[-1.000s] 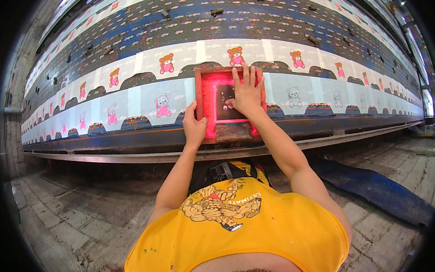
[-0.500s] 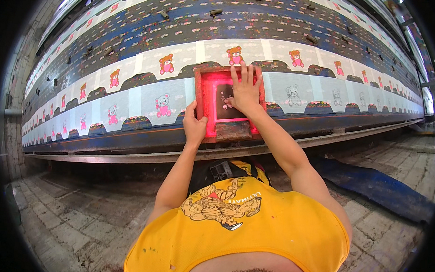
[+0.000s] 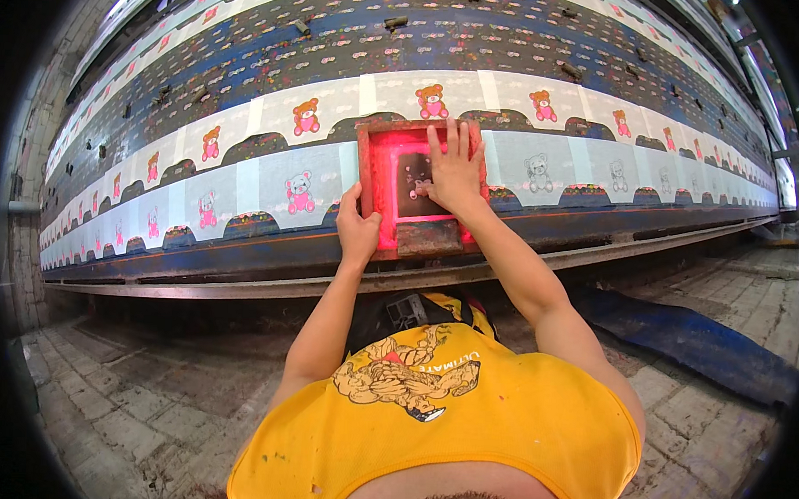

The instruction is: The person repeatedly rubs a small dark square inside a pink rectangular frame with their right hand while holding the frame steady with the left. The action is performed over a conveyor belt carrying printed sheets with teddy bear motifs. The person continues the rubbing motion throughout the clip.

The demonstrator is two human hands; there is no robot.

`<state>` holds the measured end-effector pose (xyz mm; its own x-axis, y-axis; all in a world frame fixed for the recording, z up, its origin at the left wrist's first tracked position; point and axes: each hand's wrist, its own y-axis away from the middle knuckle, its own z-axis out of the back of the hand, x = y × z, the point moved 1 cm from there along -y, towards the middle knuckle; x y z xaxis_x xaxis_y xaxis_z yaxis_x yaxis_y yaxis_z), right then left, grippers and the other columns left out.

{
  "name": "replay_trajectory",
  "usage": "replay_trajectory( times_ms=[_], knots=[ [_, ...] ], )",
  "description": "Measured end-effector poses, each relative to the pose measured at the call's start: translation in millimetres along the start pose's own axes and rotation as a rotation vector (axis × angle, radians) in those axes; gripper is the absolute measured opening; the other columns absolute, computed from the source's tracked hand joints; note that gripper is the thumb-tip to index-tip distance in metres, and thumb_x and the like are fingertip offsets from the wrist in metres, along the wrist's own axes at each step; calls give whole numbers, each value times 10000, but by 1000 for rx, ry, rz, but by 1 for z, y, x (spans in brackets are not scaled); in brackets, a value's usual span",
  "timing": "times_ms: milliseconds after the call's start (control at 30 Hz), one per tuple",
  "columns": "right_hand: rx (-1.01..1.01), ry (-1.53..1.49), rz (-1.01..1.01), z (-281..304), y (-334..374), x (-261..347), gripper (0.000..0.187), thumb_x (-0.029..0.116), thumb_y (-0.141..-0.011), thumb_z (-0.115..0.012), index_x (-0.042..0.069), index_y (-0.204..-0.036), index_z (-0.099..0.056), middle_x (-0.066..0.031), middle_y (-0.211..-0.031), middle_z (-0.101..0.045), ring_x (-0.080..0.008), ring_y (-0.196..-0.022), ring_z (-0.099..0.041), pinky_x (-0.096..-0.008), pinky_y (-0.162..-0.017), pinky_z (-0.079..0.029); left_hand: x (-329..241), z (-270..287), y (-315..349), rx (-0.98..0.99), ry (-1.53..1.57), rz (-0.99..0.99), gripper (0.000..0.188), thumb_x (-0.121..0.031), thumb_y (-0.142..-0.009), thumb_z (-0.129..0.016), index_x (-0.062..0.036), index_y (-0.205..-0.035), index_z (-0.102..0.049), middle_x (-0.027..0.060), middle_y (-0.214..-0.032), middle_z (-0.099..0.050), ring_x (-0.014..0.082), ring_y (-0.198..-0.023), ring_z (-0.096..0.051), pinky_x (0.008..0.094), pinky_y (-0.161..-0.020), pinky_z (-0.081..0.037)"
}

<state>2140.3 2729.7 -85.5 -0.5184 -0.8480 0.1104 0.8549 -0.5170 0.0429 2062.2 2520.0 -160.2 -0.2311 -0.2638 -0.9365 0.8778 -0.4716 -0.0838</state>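
A small screen-printing frame [image 3: 363, 151], its wood stained red, lies on the near row of pale fabric pieces. Bright pink ink surrounds its dark mesh window [image 3: 410, 206], where part of a bear shape shows. My left hand [image 3: 358, 230] grips the frame's left side, thumb toward the inside edge. Flat over the right part of the mesh, my right hand [image 3: 455, 179] has its fingers spread, their tips near the far rim. A brown, ink-crusted block [image 3: 428, 239] rests at the frame's near end. Left of the frame, a fabric piece [image 3: 300, 189] carries a bear with pink fill.
The long printing table [image 3: 274, 60] runs across, with rows of fabric pieces. Bears in the farther row [image 3: 431, 101] are brown and pink; those to the right [image 3: 538, 171] are grey outlines. A metal rail [image 3: 240, 288] edges the table. Blue sheeting [image 3: 687, 343] lies at right.
My right hand has slid slightly toward me over the mesh, its fingertips now lower at the far rim. My left hand and the frame have stayed put.
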Motion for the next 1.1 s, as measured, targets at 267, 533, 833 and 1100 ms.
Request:
replay_trajectory(
  times_ms=[267,533,833,1100],
  knots=[
    [-99,-38,-3,-7,-1,-10,1324,519,-644,-949,154,-1672,-199,-251,-1713,-130,-475,-1594,-114,-776,-1173,-222,-2,-1,-3,-4,32,8,634,89,-764,-701,74,-1385,-572,215,-1341,-644,328,-1288,-619,393,-1130,-467],
    [-102,-9,-44,3,-13,-17,1320,514,-628,-958,154,-1663,-222,-244,-1703,-170,-476,-1588,-136,-782,-1158,-247,-5,1,0,-7,-6,28,629,85,-763,-697,81,-1380,-574,215,-1349,-640,329,-1303,-609,393,-1144,-454],
    [-202,-127,-70,12,-10,-18,1323,478,-612,-968,139,-1657,-230,-239,-1698,-180,-471,-1583,-149,-800,-1142,-248,2,1,0,-10,-12,10,625,67,-764,-702,82,-1376,-575,223,-1367,-635,341,-1300,-613,403,-1133,-463],
    [-196,-45,-1,1,-8,-17,1285,515,-647,-939,96,-1649,-251,-248,-1690,-203,-469,-1581,-169,-797,-1137,-259,-6,2,-2,1,-10,6,623,65,-762,-708,82,-1371,-576,225,-1347,-642,342,-1293,-617,398,-1128,-468]
  ],
)
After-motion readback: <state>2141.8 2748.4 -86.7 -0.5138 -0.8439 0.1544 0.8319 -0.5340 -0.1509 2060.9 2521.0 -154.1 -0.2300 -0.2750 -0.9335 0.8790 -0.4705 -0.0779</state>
